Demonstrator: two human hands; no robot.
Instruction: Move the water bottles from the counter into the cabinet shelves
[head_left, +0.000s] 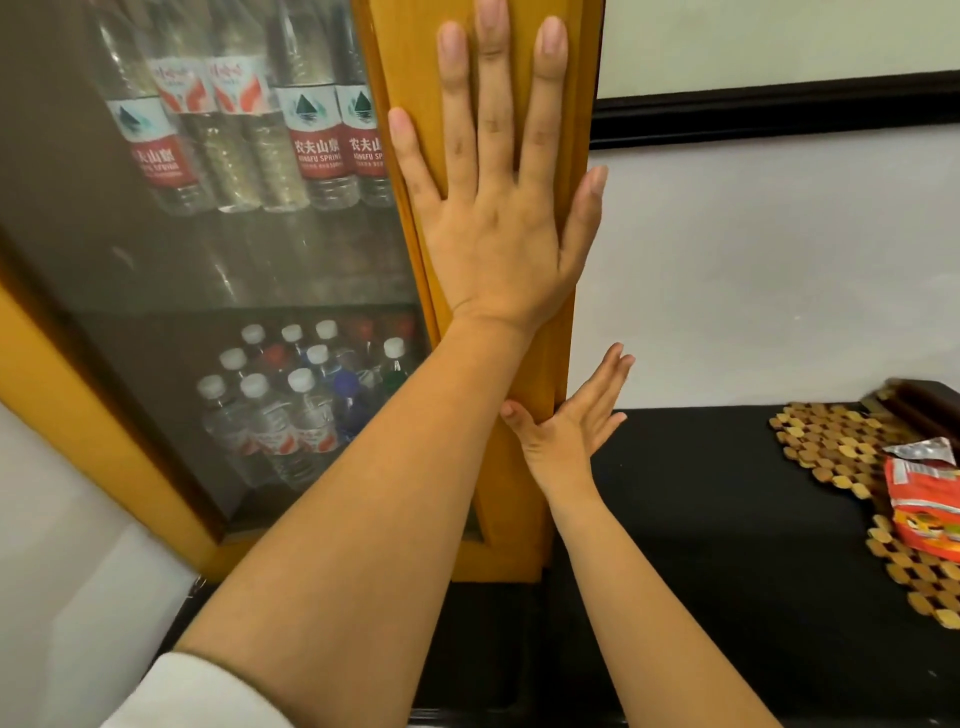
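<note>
The cabinet (488, 467) has a glossy honey-yellow wooden frame and a smoky glass door (171, 249). Behind the glass stand clear plastic bottles (270, 410), ribbed, with white caps and red-and-white labels; a few blue and green ones sit among them on the lower shelf. More bottles fill the upper shelf, so the bottles are all inside the cabinet.

The left hand (498, 208) lies flat against the wooden frame, fingers straight and spread, pointing upward, grasping nothing. Its forearm runs down to a white sleeve (192, 691) at the lower left. The right hand (566, 426) is lower, touching the frame's right edge with straight fingers angled up and right, thumb against the wood, also holding nothing.

The counter (727, 519) is matte black. On its right end lies a mat (831, 441) of small wooden hexagon tiles, with a crinkled red snack packet (924, 504) on it. The wall (779, 260) is plain white, crossed by a dark moulding (779, 104).
</note>
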